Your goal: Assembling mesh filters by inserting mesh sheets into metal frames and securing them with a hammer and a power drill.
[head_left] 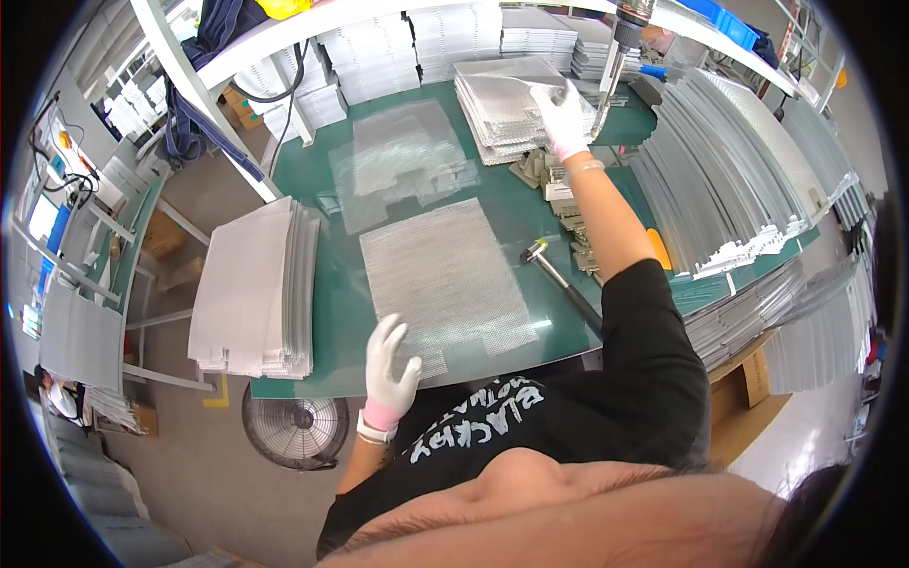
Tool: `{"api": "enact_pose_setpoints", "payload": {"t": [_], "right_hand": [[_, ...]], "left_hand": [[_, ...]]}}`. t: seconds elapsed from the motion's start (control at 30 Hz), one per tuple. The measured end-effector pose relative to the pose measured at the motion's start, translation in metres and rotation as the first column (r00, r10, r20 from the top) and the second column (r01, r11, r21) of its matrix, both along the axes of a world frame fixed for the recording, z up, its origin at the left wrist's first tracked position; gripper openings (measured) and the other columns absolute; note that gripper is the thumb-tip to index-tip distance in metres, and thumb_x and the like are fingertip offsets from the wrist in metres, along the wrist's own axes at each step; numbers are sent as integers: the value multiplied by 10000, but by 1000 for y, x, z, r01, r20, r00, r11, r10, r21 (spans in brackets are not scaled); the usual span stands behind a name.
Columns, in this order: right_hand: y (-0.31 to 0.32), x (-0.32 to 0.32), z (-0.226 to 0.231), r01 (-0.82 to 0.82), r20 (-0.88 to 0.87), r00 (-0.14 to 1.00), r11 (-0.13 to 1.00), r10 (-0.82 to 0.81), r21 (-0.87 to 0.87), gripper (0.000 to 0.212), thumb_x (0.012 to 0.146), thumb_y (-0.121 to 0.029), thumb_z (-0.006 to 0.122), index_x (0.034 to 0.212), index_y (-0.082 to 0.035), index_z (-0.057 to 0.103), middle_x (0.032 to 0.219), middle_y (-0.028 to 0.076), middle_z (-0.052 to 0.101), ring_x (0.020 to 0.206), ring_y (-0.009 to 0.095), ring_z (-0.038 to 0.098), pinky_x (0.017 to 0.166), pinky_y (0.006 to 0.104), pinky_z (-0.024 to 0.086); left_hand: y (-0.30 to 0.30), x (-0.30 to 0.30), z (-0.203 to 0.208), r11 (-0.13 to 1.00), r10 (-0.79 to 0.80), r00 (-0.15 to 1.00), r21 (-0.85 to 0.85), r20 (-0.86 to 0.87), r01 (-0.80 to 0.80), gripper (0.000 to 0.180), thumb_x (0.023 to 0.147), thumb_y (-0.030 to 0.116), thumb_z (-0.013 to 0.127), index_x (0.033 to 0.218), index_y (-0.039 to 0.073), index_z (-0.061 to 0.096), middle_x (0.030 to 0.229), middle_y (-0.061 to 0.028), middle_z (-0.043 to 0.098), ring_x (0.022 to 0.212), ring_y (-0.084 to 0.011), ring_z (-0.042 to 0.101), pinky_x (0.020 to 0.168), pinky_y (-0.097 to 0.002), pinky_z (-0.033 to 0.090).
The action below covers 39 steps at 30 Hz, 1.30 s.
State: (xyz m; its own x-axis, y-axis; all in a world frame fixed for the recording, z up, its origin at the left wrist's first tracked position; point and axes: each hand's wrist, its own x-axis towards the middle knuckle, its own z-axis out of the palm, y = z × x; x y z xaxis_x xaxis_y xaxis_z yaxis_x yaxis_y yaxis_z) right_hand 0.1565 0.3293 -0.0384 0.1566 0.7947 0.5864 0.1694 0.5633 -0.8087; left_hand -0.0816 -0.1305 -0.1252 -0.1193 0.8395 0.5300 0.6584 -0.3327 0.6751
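My left hand (pixel 390 369), in a white glove with a pink cuff, is open with its fingers apart by the table's front edge. Next to it, a perforated metal sheet (pixel 445 275) lies flat, notched along its near edge. My right arm stretches to the back, where my gloved right hand (pixel 563 118) is closed at the right edge of a stack of perforated sheets (pixel 502 109); its fingertips are partly hidden. A clear, film-like sheet (pixel 402 161) lies behind the single metal sheet. Right of that sheet rests a hammer (pixel 563 279) with a dark handle.
The green table (pixel 331 355) holds a tall sheet stack (pixel 251 289) at left and a long row of upright sheets (pixel 724 170) at right. A power screwdriver (pixel 625 33) hangs beside my right hand. Small metal brackets (pixel 568 204) lie beneath that forearm. A floor fan (pixel 298 426) stands below.
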Motion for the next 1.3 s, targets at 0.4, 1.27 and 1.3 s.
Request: {"api": "enact_pose_setpoints", "payload": {"t": [0.4,1.27,1.3], "right_hand": [[-363,-20,-63,-417,519,778,909,354,4,1080,640,-403,861,1497,-21,326,1550,340,186,1450,533,134,1161,633,110],[-323,26,-114,-71,686,629,906,366,-418,734,802,-267,741,1447,-74,448,970,174,680,866,353,664,771,405,524],[-321,27,-119,-69,686,629,905,366,-420,734,802,-267,741,1447,-74,448,970,174,680,866,353,664,771,405,524]], "left_hand": [[50,73,29,971,-197,473,236,859,-23,404,994,103,546,1359,-66,503,1315,-193,595,1227,-303,577,1060,-382,456],[25,-4,-33,778,387,854,-375,-347,-504,801,765,312,790,1421,16,439,1254,-228,552,1151,-376,568,967,-423,487],[25,-4,-34,778,384,856,-377,-347,-502,801,765,312,790,1421,16,439,1254,-228,552,1151,-376,568,967,-423,487]]}}
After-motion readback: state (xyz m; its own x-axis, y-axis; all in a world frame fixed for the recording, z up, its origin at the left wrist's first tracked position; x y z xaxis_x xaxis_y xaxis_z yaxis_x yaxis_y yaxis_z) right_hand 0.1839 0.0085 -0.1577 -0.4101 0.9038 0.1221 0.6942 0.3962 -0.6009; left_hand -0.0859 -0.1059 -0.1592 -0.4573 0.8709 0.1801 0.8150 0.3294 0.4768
